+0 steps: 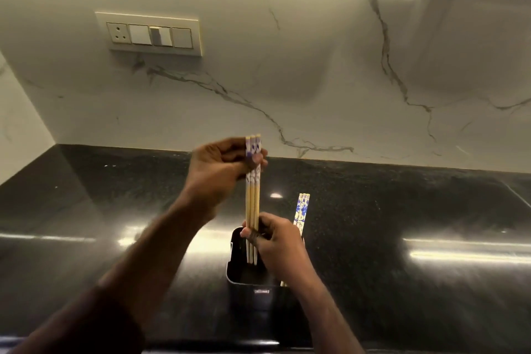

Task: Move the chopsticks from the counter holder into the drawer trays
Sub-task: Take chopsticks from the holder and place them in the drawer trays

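Glossy black stone surface (402, 210) under a white marble backsplash (287, 66). Both hands' fingers pinch three upright chopsticks (253, 204), left hand (221, 164) on the patterned tops, right hand (273, 238) lower, tips inside the black holder (238, 267).

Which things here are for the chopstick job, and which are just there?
For the job:
- three bamboo chopsticks with blue-patterned tops, held by left hand and right hand
- black plastic counter holder
- more blue-patterned chopsticks in it

Just there:
- cream wall switch panel
- shiny black stone counter

Home kitchen: black counter (402, 210), marble backsplash (316, 66).
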